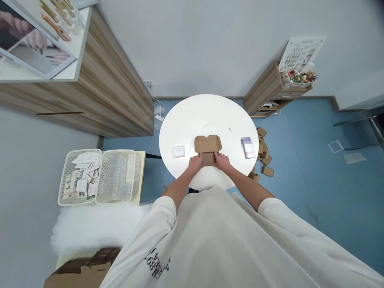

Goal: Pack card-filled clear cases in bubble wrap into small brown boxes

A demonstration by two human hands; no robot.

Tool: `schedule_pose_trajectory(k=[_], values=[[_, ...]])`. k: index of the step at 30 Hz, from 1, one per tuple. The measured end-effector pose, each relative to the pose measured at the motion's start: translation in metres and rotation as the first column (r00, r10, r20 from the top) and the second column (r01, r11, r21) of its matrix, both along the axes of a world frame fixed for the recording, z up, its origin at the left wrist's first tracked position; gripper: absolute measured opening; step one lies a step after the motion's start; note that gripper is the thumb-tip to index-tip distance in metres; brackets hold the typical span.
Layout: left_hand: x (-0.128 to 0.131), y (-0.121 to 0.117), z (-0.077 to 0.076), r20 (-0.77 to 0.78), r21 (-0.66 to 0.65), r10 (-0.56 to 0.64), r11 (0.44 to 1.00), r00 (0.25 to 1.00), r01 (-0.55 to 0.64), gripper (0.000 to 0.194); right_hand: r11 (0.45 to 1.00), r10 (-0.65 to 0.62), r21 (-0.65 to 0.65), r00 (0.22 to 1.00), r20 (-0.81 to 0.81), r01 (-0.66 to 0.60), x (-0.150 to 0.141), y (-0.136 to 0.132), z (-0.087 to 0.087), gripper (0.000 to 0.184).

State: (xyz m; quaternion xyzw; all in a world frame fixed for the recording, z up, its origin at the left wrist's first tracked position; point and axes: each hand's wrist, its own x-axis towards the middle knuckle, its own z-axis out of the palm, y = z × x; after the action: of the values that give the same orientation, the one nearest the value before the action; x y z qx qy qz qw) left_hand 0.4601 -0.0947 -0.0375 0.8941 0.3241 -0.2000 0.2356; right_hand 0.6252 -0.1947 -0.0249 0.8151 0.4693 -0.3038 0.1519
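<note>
Centrally on round white table (184, 120): plain brown cardboard box (209, 159), lid (207, 144) open, edge notched; left hand (196, 161), right hand (222, 161) clamped on opposite sides.

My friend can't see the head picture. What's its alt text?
A person's left hand and right hand hold a brown cardboard box with its lid open on a white table. Small brown boxes lie on the blue floor.

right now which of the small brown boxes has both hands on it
The open box on the white table, held by the left hand and right hand; the other small boxes lie on the floor untouched.
</note>
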Motion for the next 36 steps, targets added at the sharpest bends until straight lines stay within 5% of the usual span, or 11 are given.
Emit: schedule_pose_trajectory(k=[5,10,14,18,22,29,33,36], values=[[-0.043,0.03,0.001,0.209,0.046,0.325,0.939,0.922,-0.341,0.045,1.0,0.004,-0.01,1.0,0.017,-0.004,-0.002,0.0,0.001,0.099],[-0.08,0.078,-0.012,0.167,0.097,0.756,0.627,0.633,-0.773,0.047,1.0,0.015,-0.017,0.999,0.037,-0.015,-0.003,0.001,0.0,0.098],[-0.084,0.099,-0.029,-0.032,-0.096,0.89,0.451,0.455,-0.887,0.047,0.999,0.012,-0.04,0.999,0.052,-0.01,-0.004,0.002,0.001,0.098],[-0.081,0.109,-0.042,-0.077,-0.178,0.913,0.383,0.401,-0.906,0.038,0.999,0.007,-0.052,0.999,0.051,-0.004,-0.006,0.003,0.004,0.098],[-0.086,0.116,-0.05,-0.07,-0.227,0.904,0.398,0.422,-0.889,0.033,0.999,-0.002,-0.04,0.999,0.044,0.004,-0.006,0.003,0.005,0.097],[-0.086,0.099,-0.03,0.184,-0.294,0.816,0.578,0.549,-0.761,0.021,1.0,-0.016,0.006,1.0,0.017,0.016,-0.004,0.002,0.003,0.096],[-0.065,0.082,-0.009,0.354,-0.521,0.75,0.654,0.559,-0.548,0.018,0.999,-0.023,0.038,1.0,-0.006,0.023,-0.002,0.0,0.002,0.095],[-0.037,0.066,-0.001,0.386,-0.584,0.61,0.742,0.692,-0.328,0.018,0.998,-0.027,0.05,0.999,-0.018,0.028,-0.001,-0.002,0.001,0.095]])
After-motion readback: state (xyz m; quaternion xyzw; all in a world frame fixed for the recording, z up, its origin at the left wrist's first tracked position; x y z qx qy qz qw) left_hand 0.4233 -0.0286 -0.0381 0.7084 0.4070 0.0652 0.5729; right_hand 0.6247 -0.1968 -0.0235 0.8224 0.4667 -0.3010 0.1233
